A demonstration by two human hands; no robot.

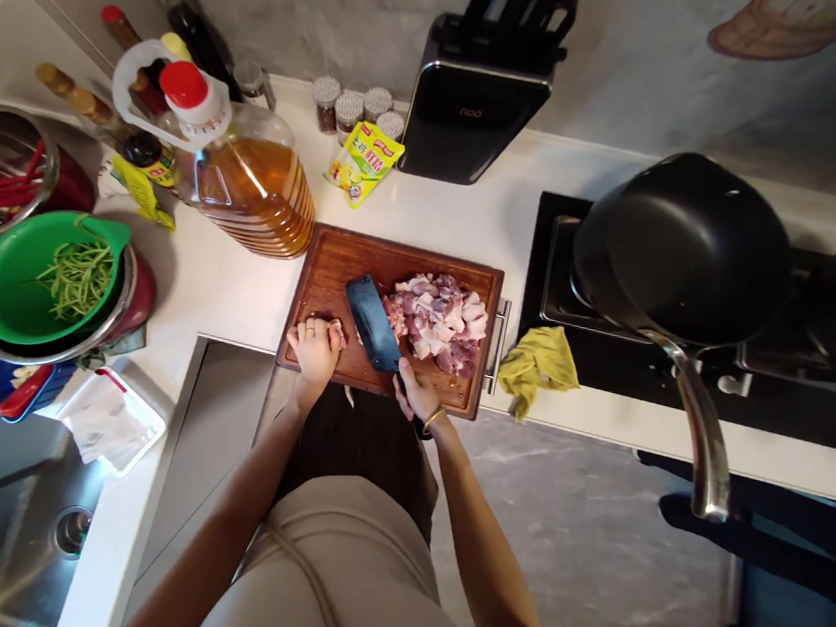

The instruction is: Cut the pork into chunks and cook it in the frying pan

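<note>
On a brown wooden cutting board (334, 256) lies a heap of cut raw meat (439, 318), pink with pale skin, towards the right. My right hand (416, 394) is closed round the handle of a cleaver (374, 322). Its broad dark blade lies over the middle of the board, beside the left edge of the heap. At the board's front left, my left hand (314, 347) is closed on a piece of raw meat (341, 333), mostly hidden under the fingers.
A large oil jug (252, 184) and a yellow seasoning packet (364, 165) stand behind the board, near a knife block (478, 109). Right are a yellow cloth (539, 366) and a pan (697, 250) on the stove. Left is a green colander (9, 292) with green strips.
</note>
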